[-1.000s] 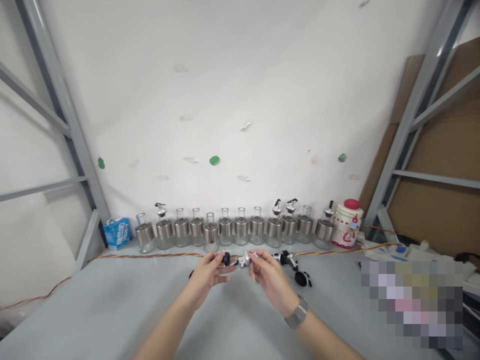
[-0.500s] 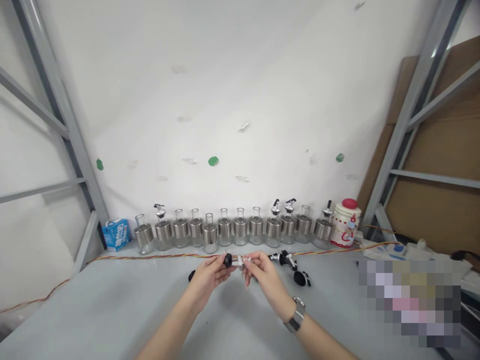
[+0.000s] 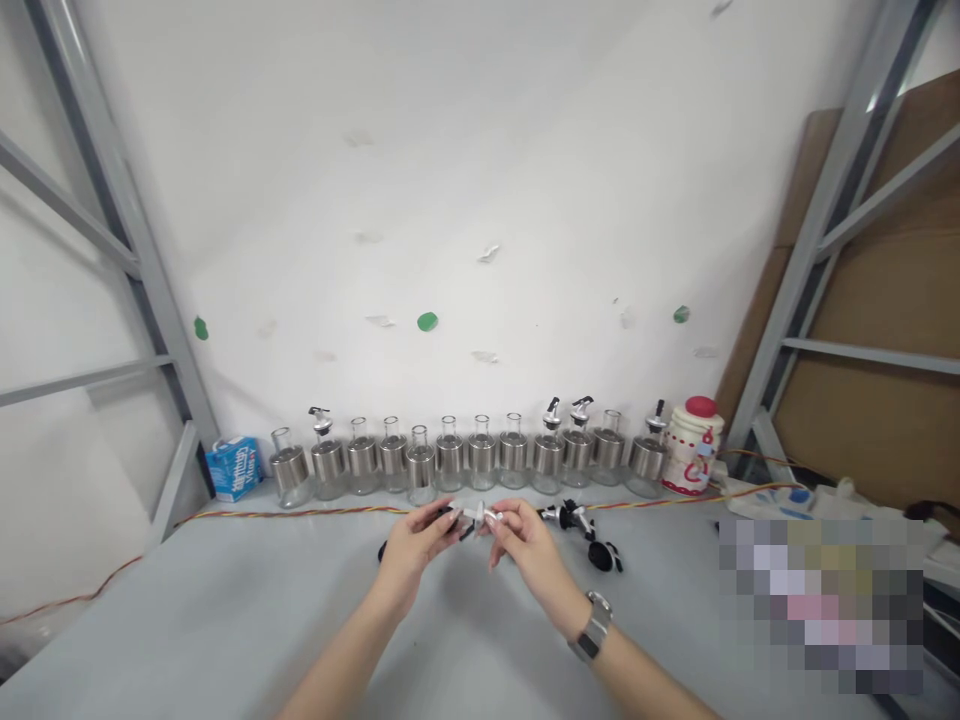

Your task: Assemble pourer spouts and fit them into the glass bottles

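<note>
A silver and black pour spout (image 3: 480, 512) is held between both hands, just above the grey table. My left hand (image 3: 416, 545) is closed on its black end, which the fingers mostly hide. With thumb and fingers, my right hand (image 3: 523, 540) pinches the silver end. Loose pour spouts (image 3: 568, 516) lie just beyond my right hand, and another one (image 3: 601, 556) with a round black base is to its right. A small black piece (image 3: 382, 552) shows partly behind my left hand. Behind the hands stand glass bottles (image 3: 450, 455) with metal bands.
Several bottles line the wall, some topped with pour spouts (image 3: 320, 420). A blue carton (image 3: 234, 468) stands at the row's left end, a cream jar with a red lid (image 3: 694, 447) at its right. A twisted red-yellow cord (image 3: 300, 514) runs along the table's back.
The black end of the pour spout has turned back into my left hand's fingers, so less of it shows. My right hand has barely moved.
</note>
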Available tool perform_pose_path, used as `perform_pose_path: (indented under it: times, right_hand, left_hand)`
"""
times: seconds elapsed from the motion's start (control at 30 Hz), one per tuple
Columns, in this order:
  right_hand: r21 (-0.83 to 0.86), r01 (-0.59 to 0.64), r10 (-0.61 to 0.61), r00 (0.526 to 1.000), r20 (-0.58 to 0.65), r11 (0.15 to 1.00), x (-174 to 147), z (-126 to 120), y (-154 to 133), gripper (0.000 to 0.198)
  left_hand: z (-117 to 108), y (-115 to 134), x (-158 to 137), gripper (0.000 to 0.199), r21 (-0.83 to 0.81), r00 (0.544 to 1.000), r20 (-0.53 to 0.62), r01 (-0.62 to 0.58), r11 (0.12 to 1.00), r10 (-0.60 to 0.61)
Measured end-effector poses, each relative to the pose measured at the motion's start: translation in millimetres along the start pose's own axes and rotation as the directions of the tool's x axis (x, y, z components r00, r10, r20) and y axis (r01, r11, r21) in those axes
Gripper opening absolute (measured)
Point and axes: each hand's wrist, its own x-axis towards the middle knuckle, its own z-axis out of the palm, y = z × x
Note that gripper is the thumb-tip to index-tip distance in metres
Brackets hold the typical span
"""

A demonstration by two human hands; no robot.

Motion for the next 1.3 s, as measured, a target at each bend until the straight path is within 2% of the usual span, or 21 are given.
perform_pose_path:
  times: [0.07,0.17,0.3,0.4,0.5,0.6,0.77,0.83,0.93,1.03,1.1,1.2,1.3]
  right_hand:
    - [-0.023,-0.012,0.012,1.0,0.004,1.0,0,0,2,0.033]
    - [-0.051,-0.037,0.038,0.999,0.025,0.998,-1,0,6,0.034]
    - [-0.107,-0.034,0.035,0.999,0.013,0.994,-2,0,12,0.032]
    - [-0.182,-0.015,0.017,1.0,0.012,0.983,-3,0,13,0.027]
    - [-0.293,0.018,-0.009,0.999,0.032,0.956,-6,0,13,0.02]
    - [-0.372,0.036,-0.014,0.998,0.062,0.928,-9,-1,11,0.015]
    - [-0.456,0.061,-0.017,0.995,0.1,0.888,-10,0,6,0.011]
    - [-0.493,0.069,-0.014,0.993,0.114,0.867,-11,1,4,0.011]
    - [-0.557,0.095,-0.019,0.99,0.142,0.825,-14,2,-1,0.011]
    - [-0.666,0.187,-0.085,0.98,0.182,0.722,-18,3,-6,0.011]
    - [-0.748,0.305,-0.181,0.952,0.245,0.59,-20,3,-7,0.012]
    - [-0.79,0.515,-0.309,0.851,0.425,0.333,-21,0,-6,0.017]
    - [-0.755,0.646,-0.333,0.74,0.584,0.114,-19,-1,-5,0.021]
  left_hand:
    - [0,1,0,0.032,-0.014,0.999,0.014,0.036,0.999,-0.036]
    - [0,-2,-1,0.036,-0.025,0.997,0.021,0.077,0.997,-0.077]
    - [2,-11,1,0.035,0.009,0.997,0.003,0.078,0.997,-0.078]
    - [3,-16,3,0.034,0.039,0.998,0.045,0.041,0.998,-0.043]
    - [3,-15,5,0.035,0.138,0.997,0.054,-0.054,0.989,0.047]
    - [3,-13,4,0.034,0.348,0.985,0.066,-0.17,0.922,0.156]
    - [3,-15,-3,0.03,0.664,0.96,0.118,-0.266,0.699,0.253]
    - [0,-15,-4,0.031,0.706,0.973,0.132,-0.225,0.672,0.188]
    - [-3,-15,1,0.036,0.674,0.993,0.115,-0.082,0.734,0.006]
    - [-4,-13,7,0.042,0.625,0.985,0.105,0.041,0.78,-0.135]
    - [-4,-10,8,0.045,0.594,0.97,0.104,0.115,0.796,-0.218]
    - [-6,-4,5,0.046,0.534,0.942,0.121,0.205,0.82,-0.314]
    - [-9,-1,1,0.046,0.473,0.909,0.141,0.287,0.833,-0.393]
